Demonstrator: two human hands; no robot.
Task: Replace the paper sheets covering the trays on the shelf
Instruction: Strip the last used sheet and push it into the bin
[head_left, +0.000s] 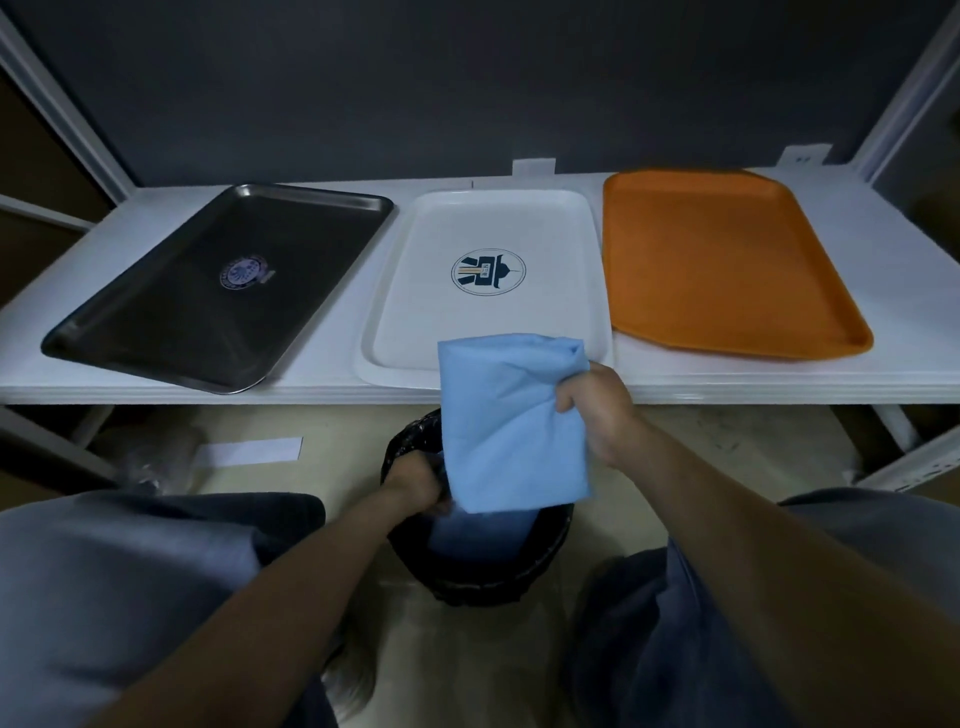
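Dim, cool light throughout. The white shelf (311, 366) and white tray (415, 322) are brightest, and the far wall is dark. A soft sheen runs along the steel tray (156, 322) rim. The black bin (405, 437) interior lies in deep shadow. The left hand (415, 483) is motion-blurred. The shelf uprights (906, 98) bow at left and right edges

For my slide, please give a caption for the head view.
Right hand holds blue sheet over black bin; three bare trays on shelf.
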